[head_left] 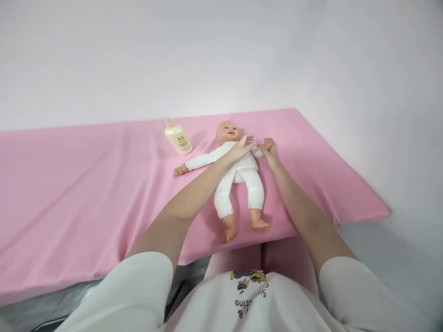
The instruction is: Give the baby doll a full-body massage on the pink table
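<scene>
A baby doll (242, 161) with a white cloth body lies on its back, its head away from me and its legs toward me. My left hand (245, 143) reaches across its chest to the upper part of the arm on the right, fingers stretched out and slightly apart. My right hand (272, 154) is closed around the end of that same arm, by the wrist. The doll's small hand (268, 143) shows above my grip, and some of my right fingers are hidden. The doll's other arm (200, 161) lies stretched out to the left.
A pale yellow pump bottle (178, 138) lies or leans left of the doll's head; I cannot tell which. Pink cloth (104, 184), wrinkled on the left, covers the table. A plain white wall (173, 55) stands behind, and the table's right edge slants toward me.
</scene>
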Demonstrator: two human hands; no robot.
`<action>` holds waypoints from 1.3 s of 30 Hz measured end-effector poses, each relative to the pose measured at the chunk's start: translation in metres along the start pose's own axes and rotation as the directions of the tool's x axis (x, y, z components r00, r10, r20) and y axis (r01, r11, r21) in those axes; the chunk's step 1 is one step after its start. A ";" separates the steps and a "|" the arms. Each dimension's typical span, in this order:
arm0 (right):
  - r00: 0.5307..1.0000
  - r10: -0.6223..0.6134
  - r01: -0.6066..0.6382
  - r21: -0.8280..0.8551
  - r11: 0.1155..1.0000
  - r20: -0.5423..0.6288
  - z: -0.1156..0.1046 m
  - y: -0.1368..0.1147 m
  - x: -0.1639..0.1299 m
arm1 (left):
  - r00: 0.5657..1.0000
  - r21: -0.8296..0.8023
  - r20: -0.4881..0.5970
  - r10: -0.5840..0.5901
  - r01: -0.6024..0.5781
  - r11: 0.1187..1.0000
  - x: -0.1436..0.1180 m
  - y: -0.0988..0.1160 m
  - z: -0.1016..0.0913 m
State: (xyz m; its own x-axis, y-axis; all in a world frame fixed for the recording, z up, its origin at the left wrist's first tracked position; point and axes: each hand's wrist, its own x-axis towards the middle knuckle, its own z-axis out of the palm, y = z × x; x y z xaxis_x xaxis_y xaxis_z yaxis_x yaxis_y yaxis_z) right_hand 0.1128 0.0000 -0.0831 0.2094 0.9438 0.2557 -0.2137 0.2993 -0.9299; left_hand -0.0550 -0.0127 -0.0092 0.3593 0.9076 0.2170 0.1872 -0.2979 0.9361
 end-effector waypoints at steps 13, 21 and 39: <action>0.982 -0.139 0.160 -0.164 0.973 0.131 0.023 -0.006 -0.030 | 0.947 -0.030 0.266 0.178 -0.177 0.984 0.010 -0.027 0.003; 0.979 -0.142 0.171 -0.203 0.964 0.147 0.024 -0.005 -0.035 | 0.957 -0.033 0.250 0.150 -0.146 0.989 0.011 -0.029 0.002; 0.987 -0.089 0.108 -0.138 0.985 0.132 0.021 -0.006 -0.028 | 0.951 -0.009 0.260 0.168 -0.172 0.985 0.009 -0.022 0.003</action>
State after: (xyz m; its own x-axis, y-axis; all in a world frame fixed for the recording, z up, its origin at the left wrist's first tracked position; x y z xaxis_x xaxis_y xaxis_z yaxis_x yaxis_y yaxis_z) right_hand 0.0879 -0.0251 -0.0785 0.0995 0.9235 0.3706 -0.0561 0.3770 -0.9245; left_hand -0.0534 0.0009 -0.0282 0.6106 0.7362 0.2919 0.1143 -0.4466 0.8874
